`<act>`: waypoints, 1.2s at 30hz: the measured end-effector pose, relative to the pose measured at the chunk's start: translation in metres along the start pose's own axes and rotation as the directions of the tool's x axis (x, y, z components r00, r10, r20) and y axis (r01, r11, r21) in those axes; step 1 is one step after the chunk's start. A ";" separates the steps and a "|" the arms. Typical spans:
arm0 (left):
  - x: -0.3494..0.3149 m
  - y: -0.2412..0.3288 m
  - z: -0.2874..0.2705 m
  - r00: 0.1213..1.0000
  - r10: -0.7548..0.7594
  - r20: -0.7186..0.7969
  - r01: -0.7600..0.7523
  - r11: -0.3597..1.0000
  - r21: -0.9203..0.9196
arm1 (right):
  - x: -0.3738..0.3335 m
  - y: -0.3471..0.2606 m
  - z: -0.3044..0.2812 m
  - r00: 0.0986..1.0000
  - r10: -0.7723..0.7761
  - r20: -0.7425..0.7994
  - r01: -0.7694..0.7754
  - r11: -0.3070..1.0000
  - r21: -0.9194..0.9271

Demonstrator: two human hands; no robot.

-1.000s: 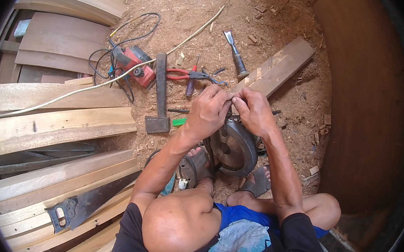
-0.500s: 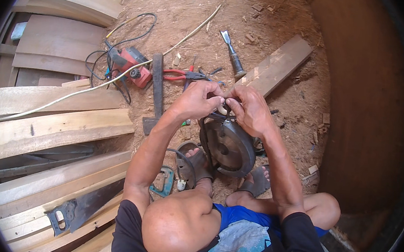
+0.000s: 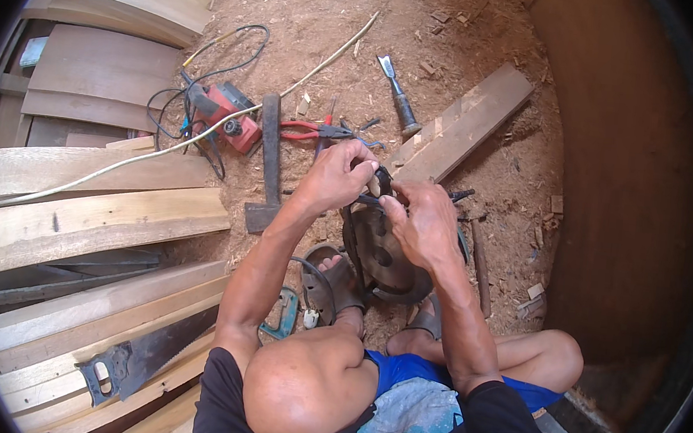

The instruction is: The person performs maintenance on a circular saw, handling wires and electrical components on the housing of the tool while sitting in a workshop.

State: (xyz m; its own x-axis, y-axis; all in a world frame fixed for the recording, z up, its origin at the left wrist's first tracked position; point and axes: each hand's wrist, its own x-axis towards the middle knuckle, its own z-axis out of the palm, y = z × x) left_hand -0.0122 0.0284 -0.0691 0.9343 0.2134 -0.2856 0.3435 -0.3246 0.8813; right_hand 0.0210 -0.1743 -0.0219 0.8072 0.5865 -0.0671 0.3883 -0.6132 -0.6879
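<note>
Between my feet stands a dark, round-housed power tool, which looks like a circular saw. Over its far end, my left hand pinches a small black part with thumb and fingertips; a pale piece shows beside it. Just to the right, my right hand is closed, fingers bent, thumb toward the left hand. Whatever its fingertips grip is hidden. The right hand and wrist cover part of the tool's housing.
Beyond my hands lie red-handled pliers, a hammer, a red electric planer, a chisel and a plank. At left, a handsaw rests on stacked boards. A pale cable crosses the sawdust-strewn floor.
My right hand has moved slightly right and nearer to me, away from the left fingertips. The black part now shows between the hands. The power tool has shifted slightly.
</note>
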 end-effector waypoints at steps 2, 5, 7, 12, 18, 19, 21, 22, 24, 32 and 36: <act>0.000 -0.003 0.001 1.000 -0.024 0.008 0.024 1.000 0.005 | 0.000 0.003 0.014 0.999 -0.007 -0.040 0.005 0.999 -0.041; 0.001 -0.006 0.002 0.999 -0.032 0.017 0.032 0.999 0.003 | -0.001 0.004 0.025 0.993 0.004 -0.120 -0.008 1.000 -0.031; 0.001 -0.009 0.002 1.000 -0.019 0.018 0.020 1.000 -0.007 | -0.001 0.003 0.026 0.987 0.027 -0.156 -0.024 0.999 0.022; 0.002 -0.008 0.003 0.994 -0.047 0.098 0.060 0.990 -0.129 | 0.006 -0.001 0.017 0.999 0.013 -0.030 -0.006 0.979 0.204; -0.010 0.017 0.002 0.999 0.052 -0.011 -0.051 0.995 0.081 | 0.011 0.001 0.013 0.996 0.045 0.081 -0.060 0.980 0.189; -0.010 0.015 0.002 0.999 0.050 -0.011 -0.049 0.996 0.081 | 0.011 0.000 0.011 0.996 0.046 0.083 -0.061 0.980 0.189; -0.011 0.013 0.002 0.994 0.107 0.000 -0.106 0.987 0.119 | 0.012 -0.007 0.003 0.983 0.106 0.152 -0.132 0.977 0.169; -0.011 0.011 0.001 0.994 0.106 -0.002 -0.105 0.987 0.119 | 0.011 -0.007 0.001 0.983 0.104 0.153 -0.130 0.977 0.169; -0.012 0.007 -0.001 0.989 -0.012 0.150 0.056 0.954 -0.294 | 0.005 -0.003 -0.003 0.980 0.068 0.184 -0.127 0.936 0.328; -0.021 0.008 -0.003 0.982 0.134 0.134 -0.115 0.983 -0.145 | -0.011 -0.005 -0.020 0.992 0.005 0.123 -0.042 0.952 0.302; -0.027 0.025 0.003 0.979 0.205 -0.004 -0.205 0.978 0.029 | -0.011 -0.022 -0.033 0.979 0.155 0.132 -0.184 0.949 0.255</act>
State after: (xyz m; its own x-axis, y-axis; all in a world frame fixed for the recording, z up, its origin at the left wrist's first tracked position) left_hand -0.0284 0.0121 -0.0401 0.9845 0.1462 -0.0968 0.1471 -0.3879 0.9099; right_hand 0.0178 -0.1850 0.0184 0.7918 0.5491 -0.2676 0.1064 -0.5554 -0.8247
